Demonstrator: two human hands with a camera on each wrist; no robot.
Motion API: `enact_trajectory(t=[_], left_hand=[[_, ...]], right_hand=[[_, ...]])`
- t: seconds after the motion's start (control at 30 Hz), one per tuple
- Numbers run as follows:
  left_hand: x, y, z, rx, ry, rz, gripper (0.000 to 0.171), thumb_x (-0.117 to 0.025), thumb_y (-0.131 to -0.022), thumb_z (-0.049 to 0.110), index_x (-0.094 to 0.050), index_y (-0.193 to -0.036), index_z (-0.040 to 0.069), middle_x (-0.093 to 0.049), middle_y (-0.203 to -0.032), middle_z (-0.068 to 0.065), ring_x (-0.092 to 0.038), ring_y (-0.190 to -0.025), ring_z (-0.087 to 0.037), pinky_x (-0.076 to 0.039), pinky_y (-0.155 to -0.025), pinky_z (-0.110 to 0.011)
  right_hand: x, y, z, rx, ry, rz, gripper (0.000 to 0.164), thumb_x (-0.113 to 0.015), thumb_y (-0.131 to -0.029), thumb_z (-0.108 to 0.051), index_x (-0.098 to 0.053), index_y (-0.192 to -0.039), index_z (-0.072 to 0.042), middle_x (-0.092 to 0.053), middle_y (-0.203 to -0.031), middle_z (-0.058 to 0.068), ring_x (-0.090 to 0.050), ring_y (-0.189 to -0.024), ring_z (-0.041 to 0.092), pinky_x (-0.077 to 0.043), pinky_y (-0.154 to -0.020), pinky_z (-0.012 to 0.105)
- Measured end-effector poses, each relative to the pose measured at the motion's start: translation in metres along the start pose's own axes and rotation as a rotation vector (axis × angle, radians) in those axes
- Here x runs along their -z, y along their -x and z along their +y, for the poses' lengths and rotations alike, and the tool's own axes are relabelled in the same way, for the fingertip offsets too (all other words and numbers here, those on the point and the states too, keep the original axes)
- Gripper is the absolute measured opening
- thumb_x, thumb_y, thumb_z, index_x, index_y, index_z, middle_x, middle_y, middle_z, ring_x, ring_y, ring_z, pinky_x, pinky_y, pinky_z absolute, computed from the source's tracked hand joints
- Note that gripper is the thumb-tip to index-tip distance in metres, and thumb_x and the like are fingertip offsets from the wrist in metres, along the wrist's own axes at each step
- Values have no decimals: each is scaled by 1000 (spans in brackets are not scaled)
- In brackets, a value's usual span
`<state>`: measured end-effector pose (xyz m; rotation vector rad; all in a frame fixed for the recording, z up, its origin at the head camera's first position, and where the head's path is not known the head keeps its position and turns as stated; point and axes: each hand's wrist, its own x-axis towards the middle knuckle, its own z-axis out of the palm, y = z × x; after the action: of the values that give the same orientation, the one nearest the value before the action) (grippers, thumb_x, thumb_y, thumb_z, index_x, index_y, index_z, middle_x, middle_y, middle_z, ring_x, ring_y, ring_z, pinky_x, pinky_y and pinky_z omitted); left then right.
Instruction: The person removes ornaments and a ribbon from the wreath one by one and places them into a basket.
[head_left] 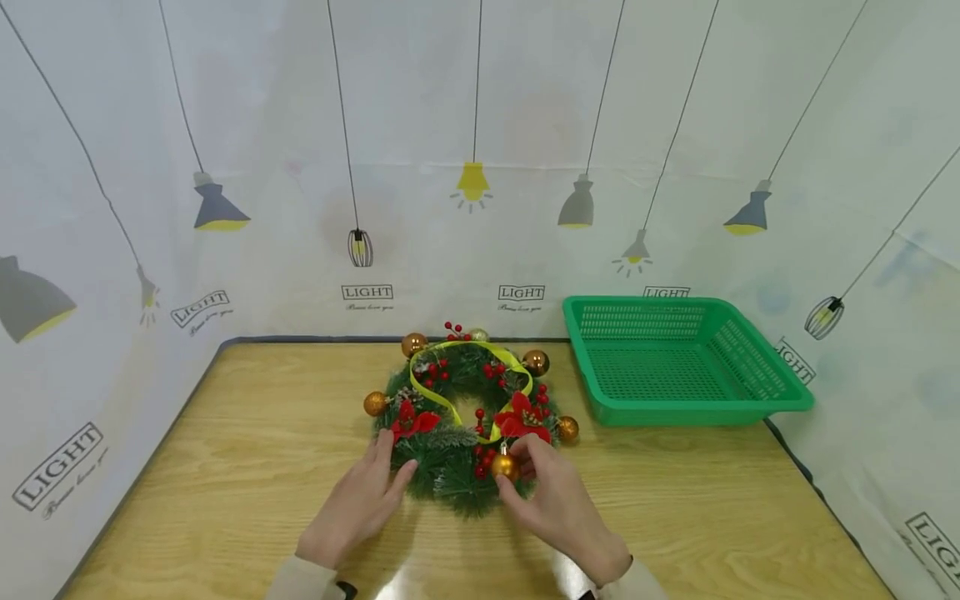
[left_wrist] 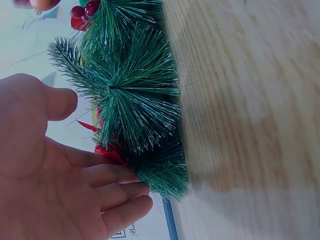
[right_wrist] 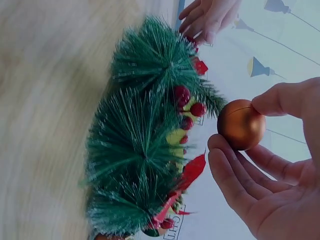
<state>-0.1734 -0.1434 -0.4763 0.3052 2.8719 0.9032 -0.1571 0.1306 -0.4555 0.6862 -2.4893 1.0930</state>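
Note:
A green Christmas wreath [head_left: 468, 492] lies on the wooden table, decked with red berries, red poinsettia flowers [head_left: 522, 417], gold and bronze baubles and a yellow ribbon [head_left: 432, 396]. My right hand [head_left: 551, 496] pinches a gold bauble [right_wrist: 241, 125] between thumb and fingers, above the wreath's near right part. At the wreath's left front is my left hand [head_left: 363, 496], fingers extended, thumb apart. In the left wrist view its fingertips [left_wrist: 142, 189] meet the needles near a red flower.
A green plastic basket [head_left: 697, 412] stands at the table's back right. Bare wooden tabletop [head_left: 247, 467] extends to the left of the wreath. A white curtain [head_left: 420, 125] printed with lamps encloses the back and sides.

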Motion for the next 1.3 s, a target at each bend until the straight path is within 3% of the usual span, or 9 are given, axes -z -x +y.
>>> enact_trajectory(t=[0.77,1.07,1.3], left_hand=[[0,0,0,5,-12,3,75,-39,-108,42,-11,-159,-6,-15,-164,-31,-24,-149,-49,-26,-122,-61],[-2,-1,-1,4,-20,5,76,-40,-108,43,-13,-159,-6,-17,-163,-33,-26,-148,-50,-27,-122,-61],[-1,-1,0,4,-20,-1,75,-40,-108,42,-13,-159,-7,-16,-163,-33,-26,-149,-49,-28,-122,-61]], right_hand=[[36,-28,26,130,107,188,26,-77,-79,-3,-61,-99,0,-67,-86,6,-67,-70,14,-58,-59,18],[57,-38,33,128,172,219,27,-78,-79,-1,-61,-100,1,-68,-88,8,-68,-71,18,-61,-60,27],[71,-44,39,110,189,232,26,-77,-80,-1,-62,-100,1,-68,-89,8,-69,-74,16,-60,-62,23]])
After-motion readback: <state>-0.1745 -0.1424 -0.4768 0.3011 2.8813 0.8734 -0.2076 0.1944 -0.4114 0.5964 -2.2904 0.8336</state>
